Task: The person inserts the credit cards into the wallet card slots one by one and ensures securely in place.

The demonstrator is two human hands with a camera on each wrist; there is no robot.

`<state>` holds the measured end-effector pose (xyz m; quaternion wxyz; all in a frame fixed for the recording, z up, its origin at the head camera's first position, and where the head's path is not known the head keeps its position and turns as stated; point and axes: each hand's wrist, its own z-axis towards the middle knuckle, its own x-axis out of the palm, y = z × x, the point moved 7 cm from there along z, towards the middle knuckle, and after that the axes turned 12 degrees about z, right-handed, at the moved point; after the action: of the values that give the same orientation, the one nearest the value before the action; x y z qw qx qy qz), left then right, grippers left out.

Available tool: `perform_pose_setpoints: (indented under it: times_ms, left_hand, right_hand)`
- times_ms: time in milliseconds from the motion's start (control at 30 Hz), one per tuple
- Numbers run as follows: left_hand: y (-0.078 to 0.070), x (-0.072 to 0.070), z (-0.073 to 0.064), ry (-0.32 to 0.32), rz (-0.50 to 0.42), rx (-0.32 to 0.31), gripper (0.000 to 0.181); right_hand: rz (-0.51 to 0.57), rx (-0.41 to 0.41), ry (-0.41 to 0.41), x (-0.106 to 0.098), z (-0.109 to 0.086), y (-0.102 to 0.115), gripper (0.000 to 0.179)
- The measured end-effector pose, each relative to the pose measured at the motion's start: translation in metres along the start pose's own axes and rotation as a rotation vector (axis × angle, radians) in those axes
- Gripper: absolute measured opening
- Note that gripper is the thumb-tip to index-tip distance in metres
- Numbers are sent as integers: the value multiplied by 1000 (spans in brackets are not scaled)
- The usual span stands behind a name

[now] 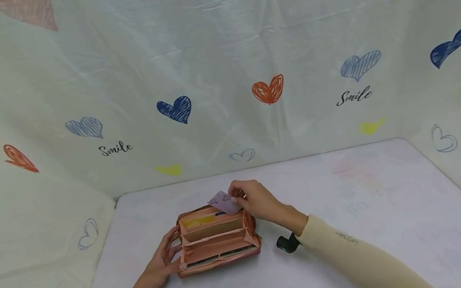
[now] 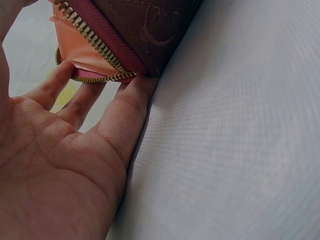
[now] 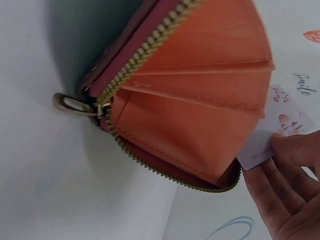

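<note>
An unzipped wallet [image 1: 215, 238] with peach-pink inner compartments stands on the table, its openings facing up. My left hand [image 1: 159, 267] holds its left end, thumb at the near corner and fingertips [image 2: 62, 75] along the far zip edge. The brown outer cover [image 2: 150, 25] and brass zip teeth show in the left wrist view. My right hand [image 1: 259, 203] pinches a pale, pink-printed card [image 1: 224, 203] between thumb and fingers. In the right wrist view the card [image 3: 272, 127] overlaps the wallet's far edge at a slant, its lower corner just by the zip.
Inside the wallet's back section a yellow item [image 1: 199, 221] shows, and dark-edged cards [image 1: 202, 261] sit in the front slots. A zip pull [image 3: 75, 104] hangs at the right end. The white table [image 1: 342, 227] meets a heart-printed curtain [image 1: 216, 64] at the back.
</note>
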<state>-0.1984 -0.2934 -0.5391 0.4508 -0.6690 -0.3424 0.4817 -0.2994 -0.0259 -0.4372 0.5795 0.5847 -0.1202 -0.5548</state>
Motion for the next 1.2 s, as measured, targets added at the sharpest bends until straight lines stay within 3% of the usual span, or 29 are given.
perform_pose_setpoints:
  times_ms: [233,533,867,1200]
  left_hand:
    - [0,1,1,-1,-6,25,99]
    - [-2,1,-1,-1,10,7,98]
    - [-1,1,-1,-4,6,5,98]
    - [0,0,0,-1,7,-5,99]
  right_hand:
    - [-89,-14,22,3,-1,-5,10]
    - [-205,-63,55,1,2,-2,16]
    - [-327,-111,169,8,13,8,11]
    - [-391,-77,283,18,22,11,18]
